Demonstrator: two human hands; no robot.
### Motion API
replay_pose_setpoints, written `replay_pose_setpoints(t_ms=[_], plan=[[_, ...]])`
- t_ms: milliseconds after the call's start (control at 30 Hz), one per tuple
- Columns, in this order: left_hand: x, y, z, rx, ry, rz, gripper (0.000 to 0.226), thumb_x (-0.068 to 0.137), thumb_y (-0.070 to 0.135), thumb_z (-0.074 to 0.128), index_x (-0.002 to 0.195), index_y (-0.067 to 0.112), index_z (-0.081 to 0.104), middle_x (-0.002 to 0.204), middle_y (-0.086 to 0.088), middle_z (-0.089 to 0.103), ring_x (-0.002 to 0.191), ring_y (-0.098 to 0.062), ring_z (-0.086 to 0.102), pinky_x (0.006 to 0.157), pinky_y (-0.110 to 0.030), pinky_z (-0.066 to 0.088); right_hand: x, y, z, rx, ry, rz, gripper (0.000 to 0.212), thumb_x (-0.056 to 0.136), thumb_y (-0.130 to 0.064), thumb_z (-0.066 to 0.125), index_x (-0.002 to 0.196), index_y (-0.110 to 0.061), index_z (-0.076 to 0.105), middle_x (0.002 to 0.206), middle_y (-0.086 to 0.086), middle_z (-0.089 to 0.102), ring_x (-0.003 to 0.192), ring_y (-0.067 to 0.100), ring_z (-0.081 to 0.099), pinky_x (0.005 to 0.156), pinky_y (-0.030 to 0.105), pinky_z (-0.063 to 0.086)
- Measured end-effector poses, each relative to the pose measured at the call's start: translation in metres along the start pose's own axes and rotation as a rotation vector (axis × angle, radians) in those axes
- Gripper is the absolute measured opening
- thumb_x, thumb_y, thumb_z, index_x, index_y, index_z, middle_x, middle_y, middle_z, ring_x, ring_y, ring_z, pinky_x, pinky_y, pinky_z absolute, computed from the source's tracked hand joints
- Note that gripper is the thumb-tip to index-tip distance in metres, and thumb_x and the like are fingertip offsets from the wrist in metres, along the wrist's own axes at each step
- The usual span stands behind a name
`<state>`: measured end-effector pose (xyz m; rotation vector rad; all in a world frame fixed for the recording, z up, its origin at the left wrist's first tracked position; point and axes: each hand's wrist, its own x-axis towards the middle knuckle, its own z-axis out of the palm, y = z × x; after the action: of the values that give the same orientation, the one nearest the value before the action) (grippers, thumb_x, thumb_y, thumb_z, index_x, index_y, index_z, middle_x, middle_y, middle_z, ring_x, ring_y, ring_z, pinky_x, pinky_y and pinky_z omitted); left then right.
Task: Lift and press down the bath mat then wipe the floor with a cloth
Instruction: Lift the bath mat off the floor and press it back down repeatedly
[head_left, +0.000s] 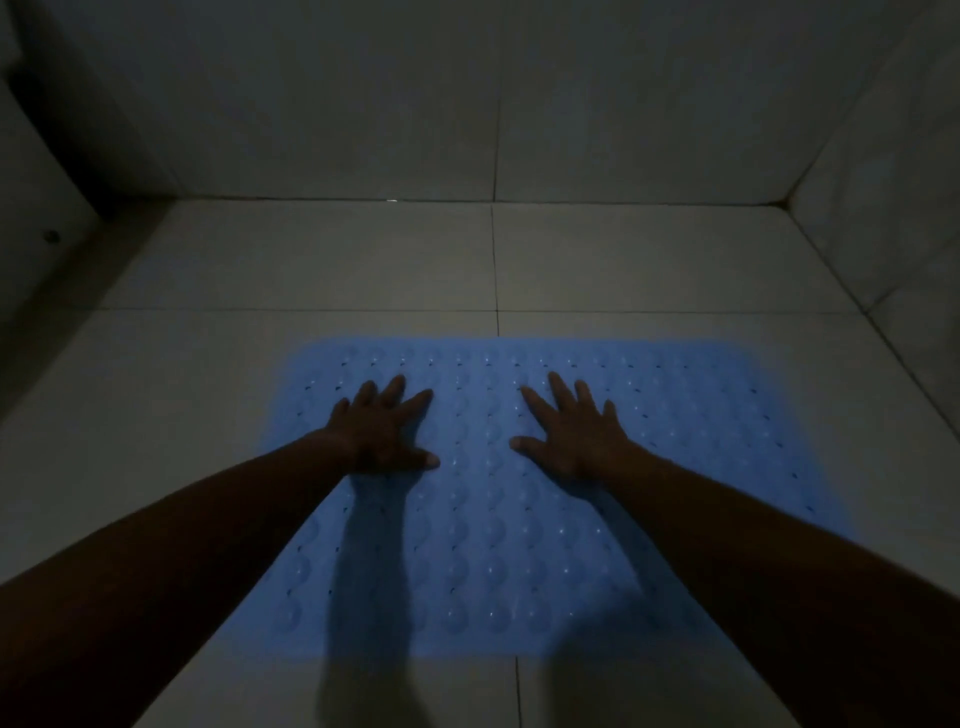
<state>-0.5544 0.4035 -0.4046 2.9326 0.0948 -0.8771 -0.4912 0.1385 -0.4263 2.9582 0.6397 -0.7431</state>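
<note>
Two bare hands lie palm down with fingers (556, 387) spread wide and flat, gripping nothing. The left hand (382, 434) and right hand (576, 434) sit side by side, a clear gap between them, both apparently pressing on the blue bath mat (488, 519) directly beneath them. The mat lies flat on the floor, its long axis running left to right across the fingers' direction; it extends a little way beyond the fingertips, farther out past the right hand than past the left, and back toward the person under both forearms. Its surface is covered in rows of small round bumps and tiny holes. Both hands reach equally far, so neither is nearer to the far edge. This looks like the pressing-down step; no cloth is visible anywhere. Around the mat is pale tiled floor (311, 260) with dark grout lines, bounded ahead and to the right by tiled walls (623, 104). The room is very dim, and the arms cast long shadows.
</note>
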Motion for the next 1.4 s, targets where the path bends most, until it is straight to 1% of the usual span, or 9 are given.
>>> replay_pose_setpoints(t_ms=[133, 300, 500, 700, 900, 1033, 1100, 1233, 1400], plan=[[0.005, -0.017, 0.019, 0.013, 0.058, 0.041, 0.128, 0.044, 0.106, 0.009, 0.153, 0.043, -0.015, 0.163, 0.003, -0.022, 0.150, -0.034, -0.013, 0.117, -0.060, 0.002, -0.004, -0.003, 0.037, 0.086, 0.200, 0.038, 0.071, 0.092, -0.077, 0.009, 0.153, -0.047, -0.013, 0.164, -0.005, -0.022, 0.151, 0.026, -0.020, 0.119, 0.056, -0.010], [0.008, -0.019, 0.030, -0.007, 0.128, 0.056, 0.125, 0.045, 0.104, 0.001, 0.153, 0.043, -0.014, 0.163, 0.003, -0.021, 0.150, -0.032, -0.014, 0.118, -0.059, 0.001, -0.002, -0.009, 0.041, 0.085, 0.198, 0.090, 0.071, 0.092, -0.075, 0.007, 0.153, -0.046, -0.013, 0.164, -0.005, -0.024, 0.150, 0.027, -0.022, 0.118, 0.056, -0.013], [-0.001, -0.018, 0.030, -0.013, 0.126, 0.051, 0.104, 0.072, 0.091, 0.025, 0.155, 0.040, -0.010, 0.164, -0.002, -0.020, 0.150, -0.032, -0.014, 0.119, -0.058, -0.001, -0.001, -0.014, 0.038, 0.070, 0.190, 0.117, 0.071, 0.092, -0.076, 0.007, 0.153, -0.047, -0.015, 0.163, -0.006, -0.024, 0.151, 0.027, -0.021, 0.117, 0.054, -0.014], [-0.004, -0.017, 0.026, -0.030, 0.104, 0.055, 0.100, 0.078, 0.088, 0.031, 0.156, 0.039, -0.009, 0.164, -0.002, -0.019, 0.150, -0.034, -0.014, 0.118, -0.059, -0.002, 0.000, -0.020, 0.016, 0.007, 0.024, 0.176, 0.075, 0.092, -0.076, 0.014, 0.154, -0.045, -0.014, 0.165, -0.002, -0.022, 0.152, 0.030, -0.016, 0.119, 0.060, -0.006], [-0.003, -0.037, -0.001, -0.071, 0.321, 0.097, 0.071, 0.089, 0.070, 0.046, 0.149, 0.031, 0.036, 0.158, -0.005, 0.027, 0.144, -0.032, 0.021, 0.112, -0.052, 0.021, -0.002, -0.067, -0.012, 0.105, 0.086, 0.179, 0.077, 0.094, -0.070, 0.036, 0.158, -0.034, 0.011, 0.167, 0.007, -0.007, 0.153, 0.034, -0.001, 0.119, 0.060, 0.003], [0.011, -0.074, -0.023, -0.348, 0.453, -0.054, 0.045, 0.090, 0.047, 0.062, 0.127, 0.023, 0.061, 0.134, -0.012, 0.055, 0.124, -0.032, 0.050, 0.100, -0.043, 0.042, 0.017, -0.112, -0.035, 0.188, 0.179, 0.042, 0.054, 0.092, -0.057, 0.056, 0.135, -0.025, 0.054, 0.145, 0.015, 0.041, 0.138, 0.035, 0.036, 0.109, 0.048, 0.037], [0.016, -0.097, -0.029, -0.489, 0.471, -0.141, 0.034, 0.085, 0.037, 0.071, 0.114, 0.019, 0.070, 0.122, -0.011, 0.065, 0.113, -0.029, 0.060, 0.093, -0.037, 0.048, 0.034, -0.138, -0.045, 0.241, 0.209, 0.018, 0.044, 0.090, -0.052, 0.063, 0.122, -0.024, 0.063, 0.131, 0.013, 0.050, 0.130, 0.035, 0.040, 0.102, 0.046, 0.042], [0.030, -0.132, -0.029, -0.712, 0.418, -0.252, 0.026, 0.076, 0.027, 0.083, 0.099, 0.015, 0.077, 0.106, -0.008, 0.073, 0.104, -0.024, 0.066, 0.084, -0.029, 0.048, 0.082, -0.175, -0.060, 0.357, 0.246, -0.024, 0.020, 0.083, -0.048, 0.072, 0.089, -0.030, 0.065, 0.115, 0.011, 0.059, 0.122, 0.035, 0.047, 0.098, 0.042, 0.042], [0.050, -0.158, -0.029, -0.942, 0.343, -0.282, 0.032, 0.061, 0.020, 0.094, 0.087, 0.010, 0.080, 0.094, -0.008, 0.076, 0.094, -0.018, 0.069, 0.090, -0.033, 0.055, 0.139, -0.213, -0.058, 0.502, 0.213, 0.028, 0.034, 0.071, -0.061, 0.071, 0.069, -0.029, 0.059, 0.103, 0.005, 0.068, 0.109, 0.031, 0.057, 0.095, 0.039, 0.045]])
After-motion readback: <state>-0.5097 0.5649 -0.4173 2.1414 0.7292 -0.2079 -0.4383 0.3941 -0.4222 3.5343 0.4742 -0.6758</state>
